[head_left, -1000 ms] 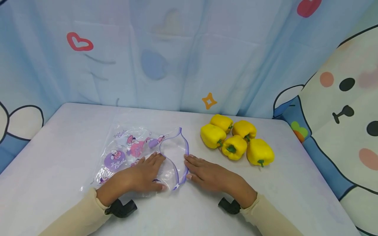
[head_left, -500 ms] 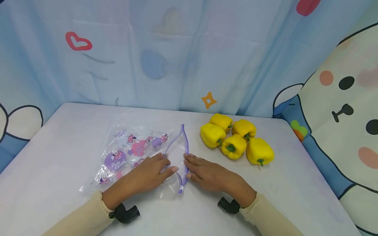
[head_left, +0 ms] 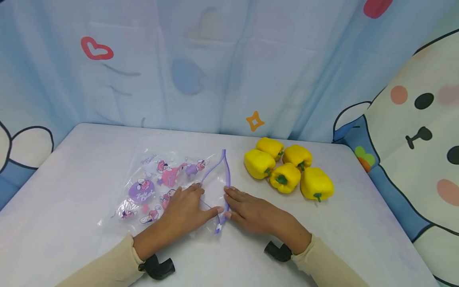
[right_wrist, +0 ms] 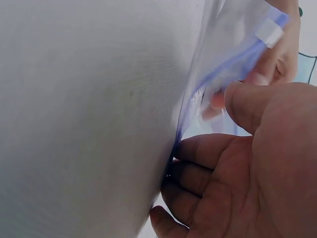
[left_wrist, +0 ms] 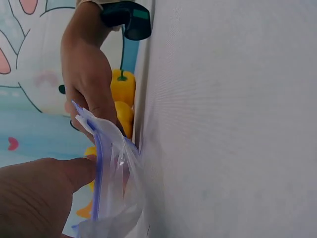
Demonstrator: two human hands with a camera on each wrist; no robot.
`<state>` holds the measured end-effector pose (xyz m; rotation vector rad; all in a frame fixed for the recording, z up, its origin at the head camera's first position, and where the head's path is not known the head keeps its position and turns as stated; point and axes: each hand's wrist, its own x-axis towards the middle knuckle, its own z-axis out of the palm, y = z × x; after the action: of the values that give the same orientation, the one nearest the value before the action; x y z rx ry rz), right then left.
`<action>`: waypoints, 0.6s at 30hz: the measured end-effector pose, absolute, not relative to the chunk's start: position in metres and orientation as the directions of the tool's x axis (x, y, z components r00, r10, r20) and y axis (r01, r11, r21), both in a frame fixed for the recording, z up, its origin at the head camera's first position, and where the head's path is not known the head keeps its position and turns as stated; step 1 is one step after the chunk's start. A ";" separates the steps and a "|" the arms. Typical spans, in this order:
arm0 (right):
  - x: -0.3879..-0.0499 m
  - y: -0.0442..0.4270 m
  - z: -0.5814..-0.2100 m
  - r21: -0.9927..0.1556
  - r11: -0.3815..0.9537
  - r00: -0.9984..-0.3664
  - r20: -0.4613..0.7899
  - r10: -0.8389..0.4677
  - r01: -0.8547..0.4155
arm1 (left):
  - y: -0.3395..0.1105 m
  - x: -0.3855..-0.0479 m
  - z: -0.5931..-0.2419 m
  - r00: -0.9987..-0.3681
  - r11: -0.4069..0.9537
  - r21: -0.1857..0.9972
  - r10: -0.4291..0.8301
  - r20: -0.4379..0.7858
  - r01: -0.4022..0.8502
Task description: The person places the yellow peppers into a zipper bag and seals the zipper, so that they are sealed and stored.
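A clear zip bag (head_left: 166, 173) with pink and purple cartoon prints lies flat on the white table, its purple-edged mouth facing right and parted. My left hand (head_left: 184, 211) rests on the bag near its mouth, thumb stretched toward the purple strip (left_wrist: 99, 183); the left wrist view shows the thumb touching that strip, with the other fingers mostly hidden. At the mouth's right edge, my right hand (head_left: 252, 211) lies with fingers extended, touching the lower purple rim against the table. A white slider (right_wrist: 270, 33) sits at the strip's near end.
Several yellow bell peppers (head_left: 285, 178) with green stems stand grouped on the table (head_left: 358, 223), right of the bag and beyond my right hand. A blue patterned curtain (head_left: 201, 59) hangs behind the table. Black wrist mounts (head_left: 157, 268) jut from both sleeves.
My left hand has slid to the right over the bag, its thumb now reaching the mouth. The upper purple strip has shifted right and the gap has narrowed. My right hand stays in place.
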<state>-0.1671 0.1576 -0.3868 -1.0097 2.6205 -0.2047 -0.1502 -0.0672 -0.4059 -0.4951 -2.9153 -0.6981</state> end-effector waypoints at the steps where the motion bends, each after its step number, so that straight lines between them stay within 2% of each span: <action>1: -0.167 0.158 -0.387 -0.247 0.740 -0.698 -0.247 -0.672 -0.626 | -0.067 -0.150 -0.406 -0.940 0.846 0.410 0.292 0.178 0.340; 6: -0.166 0.157 -0.388 -0.250 0.744 -0.701 -0.250 -0.667 -0.619 | -0.066 -0.149 -0.406 -0.926 0.834 0.404 0.324 0.194 0.376; 18: -0.165 0.156 -0.387 -0.242 0.745 -0.701 -0.252 -0.667 -0.622 | -0.063 -0.143 -0.412 -0.895 0.793 0.421 0.424 0.140 0.441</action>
<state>-0.1648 0.1555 -0.3867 -0.9999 2.6218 -0.1967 -0.1425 -0.0632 -0.4123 -0.7093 -2.9381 -0.7042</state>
